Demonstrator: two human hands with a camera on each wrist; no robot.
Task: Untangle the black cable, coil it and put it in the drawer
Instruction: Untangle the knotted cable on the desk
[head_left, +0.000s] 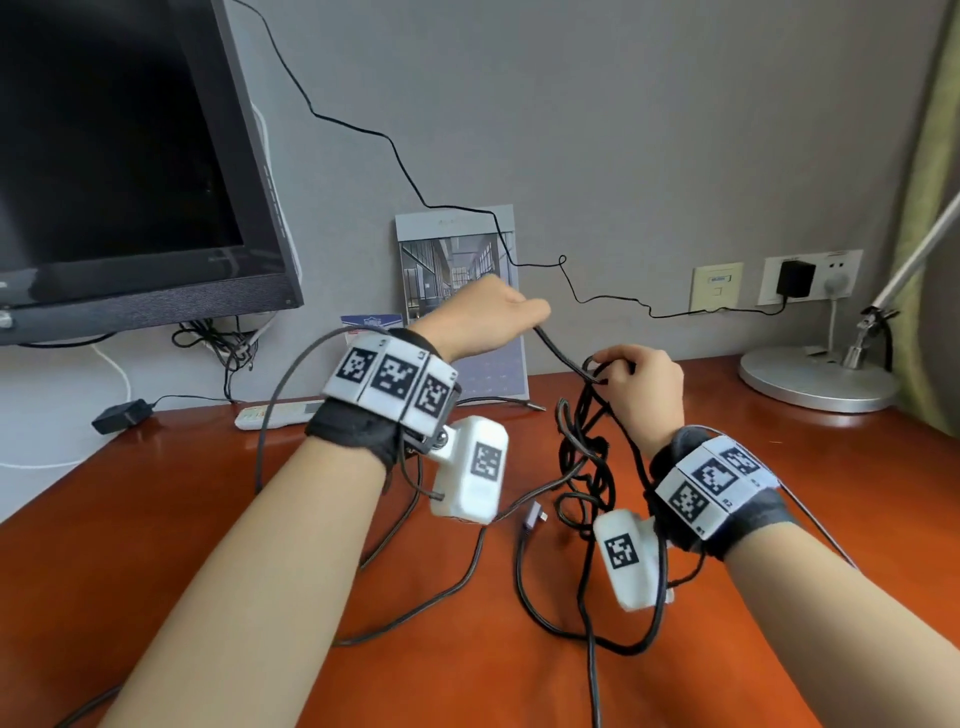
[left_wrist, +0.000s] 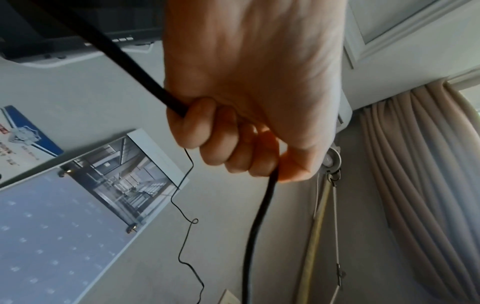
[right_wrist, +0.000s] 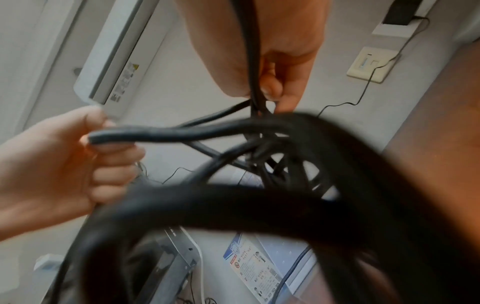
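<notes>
The black cable (head_left: 587, 462) hangs knotted over the desk (head_left: 260, 519). One strand is gripped by the left hand (head_left: 488, 312) at 10 o'clock of the right hand (head_left: 639, 384), which pinches the knot's top. Loops should be eased apart, not yanked.

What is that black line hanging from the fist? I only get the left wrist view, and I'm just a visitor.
Observer: It is the black cable; the left hand grips one strand, which runs to the right hand.
Operator: What does the right hand do?
Observer: It pinches several strands at the top of a knot that hangs over the desk.
Operator: Is the cable's end free?
Observer: One plug lies on the desk between the forearms.
</notes>
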